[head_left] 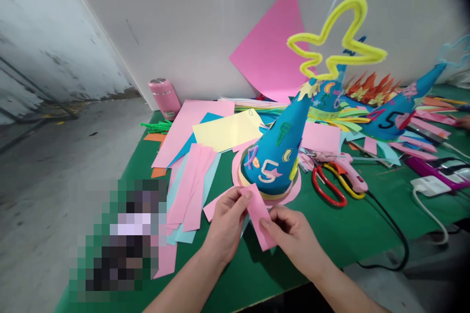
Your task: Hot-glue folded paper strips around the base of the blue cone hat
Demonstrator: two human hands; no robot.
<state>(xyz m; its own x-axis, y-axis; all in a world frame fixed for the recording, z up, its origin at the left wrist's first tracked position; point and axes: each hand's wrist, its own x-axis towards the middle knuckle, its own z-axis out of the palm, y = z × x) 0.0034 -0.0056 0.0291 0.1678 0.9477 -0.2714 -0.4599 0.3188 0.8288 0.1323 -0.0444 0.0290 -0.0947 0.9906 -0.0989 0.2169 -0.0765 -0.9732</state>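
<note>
Between my two hands is a pink paper strip (258, 215), held slantwise over the near side of the green table. My left hand (228, 222) pinches its upper end between thumb and fingers. Lower down, my right hand (292, 232) grips the strip's right edge, thumb on top. Just beyond stands a blue cone hat (282, 144) with a white number 5, small cut-out shapes and a yellow fuzzy-wire star (338, 39) on its tip. A pink brim (237, 166) surrounds its base. Left of my hands lie several pink strips (191, 186) over light blue ones.
Right of the hat lie red-and-yellow-handled scissors (328, 190) and a pink glue gun (347, 166) with a black cord. Farther right are another blue cone hat (391, 120) and a purple power strip (433, 171). A pink bottle (165, 98) stands at the back left edge.
</note>
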